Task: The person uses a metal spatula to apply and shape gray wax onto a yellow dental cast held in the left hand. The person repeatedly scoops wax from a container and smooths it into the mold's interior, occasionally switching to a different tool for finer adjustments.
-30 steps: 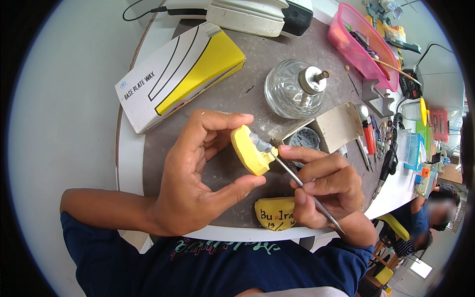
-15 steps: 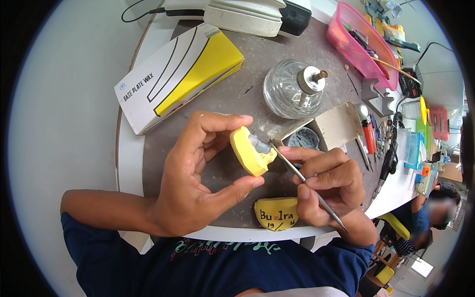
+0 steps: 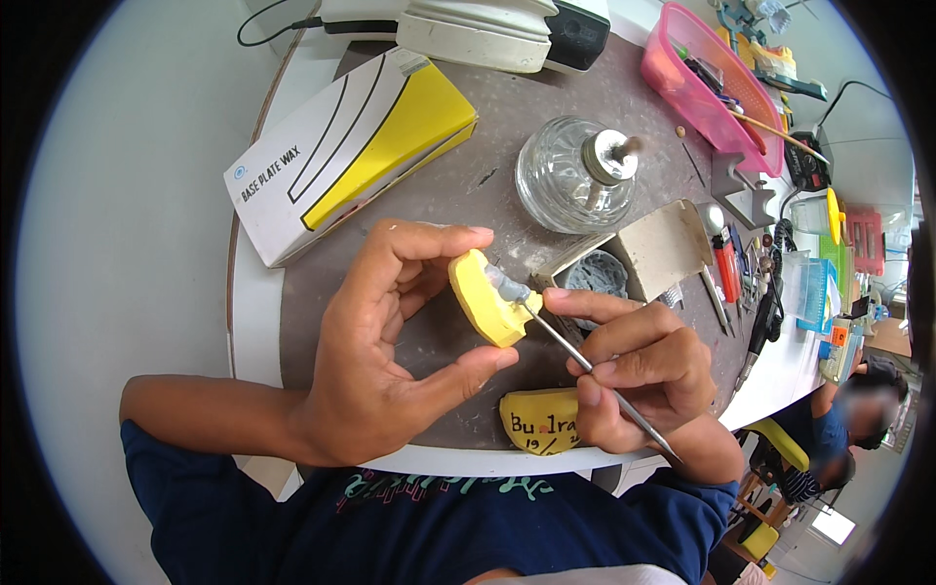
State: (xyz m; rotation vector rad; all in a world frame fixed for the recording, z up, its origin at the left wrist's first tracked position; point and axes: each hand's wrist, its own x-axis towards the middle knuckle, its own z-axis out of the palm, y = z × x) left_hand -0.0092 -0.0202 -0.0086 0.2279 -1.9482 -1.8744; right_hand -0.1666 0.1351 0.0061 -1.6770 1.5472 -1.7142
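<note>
Between the thumb and forefinger of my left hand (image 3: pixel 375 341) sits a yellow dental cast (image 3: pixel 480 304), held up above the bench. Grey wax (image 3: pixel 509 288) covers part of its tooth side. My right hand (image 3: pixel 648 366) grips a slim metal wax carver (image 3: pixel 614 392) like a pen, its tip touching the cast at the lower end of the grey wax. The right forefinger reaches close to the cast's edge. Beneath the right hand, a second yellow cast piece (image 3: pixel 538 421) with handwriting lies at the bench's front edge, partly covered by the fingers.
A glass spirit lamp (image 3: pixel 570 180) stands beyond my hands, beside an opened small box (image 3: pixel 663 249) with grey wax (image 3: pixel 597 276). At left lies a white-and-yellow carton (image 3: pixel 351 146). A pink basket (image 3: pixel 687 97) of tools, a red lighter (image 3: pixel 726 268) and a handpiece (image 3: pixel 759 336) are at right.
The carver's tip has moved slightly left and down, from the outer end of the grey wax onto the cast beside it. My left hand keeps nearly the same hold.
</note>
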